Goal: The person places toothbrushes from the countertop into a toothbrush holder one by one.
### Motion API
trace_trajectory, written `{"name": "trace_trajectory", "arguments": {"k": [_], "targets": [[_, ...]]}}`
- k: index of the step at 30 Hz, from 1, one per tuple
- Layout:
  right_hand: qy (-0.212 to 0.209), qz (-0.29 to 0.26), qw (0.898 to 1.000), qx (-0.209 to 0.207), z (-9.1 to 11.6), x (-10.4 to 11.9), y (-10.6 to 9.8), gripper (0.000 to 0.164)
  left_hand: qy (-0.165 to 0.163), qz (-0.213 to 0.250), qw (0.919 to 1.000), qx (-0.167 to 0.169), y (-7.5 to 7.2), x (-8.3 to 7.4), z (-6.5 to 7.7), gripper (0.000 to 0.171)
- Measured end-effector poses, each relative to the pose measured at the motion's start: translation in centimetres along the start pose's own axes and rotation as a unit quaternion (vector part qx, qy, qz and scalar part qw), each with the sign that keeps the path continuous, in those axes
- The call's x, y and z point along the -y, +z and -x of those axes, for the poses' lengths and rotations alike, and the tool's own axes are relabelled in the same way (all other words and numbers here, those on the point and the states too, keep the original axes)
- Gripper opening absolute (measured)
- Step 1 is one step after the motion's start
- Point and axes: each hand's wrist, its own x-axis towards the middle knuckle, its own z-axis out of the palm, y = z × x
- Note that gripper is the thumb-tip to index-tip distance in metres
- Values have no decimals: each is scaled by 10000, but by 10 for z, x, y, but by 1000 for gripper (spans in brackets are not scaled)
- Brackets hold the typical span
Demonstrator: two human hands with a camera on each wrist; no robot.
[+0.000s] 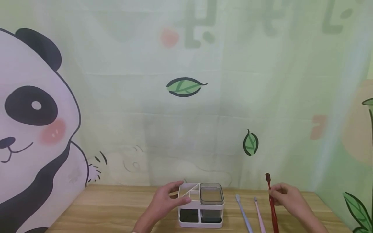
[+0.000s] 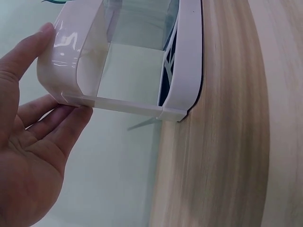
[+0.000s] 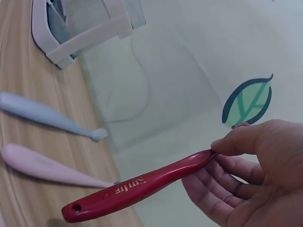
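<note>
Above the table [image 1: 102, 207], right hand [image 1: 287, 198] raised, closed grip pinching red toothbrush [image 3: 142, 186]; left hand [image 1: 164, 201], wider grip, clasping organizer [image 1: 204, 206]

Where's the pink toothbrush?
In the head view, the pink toothbrush lies on the table at lower right, between the blue toothbrush and the red toothbrush.

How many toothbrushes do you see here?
3: the blue toothbrush lies on the table beside the white holder, the pink toothbrush lies next to the blue, and the right hand holds the red toothbrush.
</note>
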Motion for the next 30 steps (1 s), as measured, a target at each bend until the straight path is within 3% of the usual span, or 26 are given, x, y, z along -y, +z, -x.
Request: {"name": "trace_trajectory", "arguments": {"k": [13,30], "targets": [[-365,18,9987,-341,12,27,2,31,53,226,9997,-12,1,0,0,74],[-1131,-538,9898,-679,16,70,13,43,36,162,9999,8,0,1,1,74]]}}
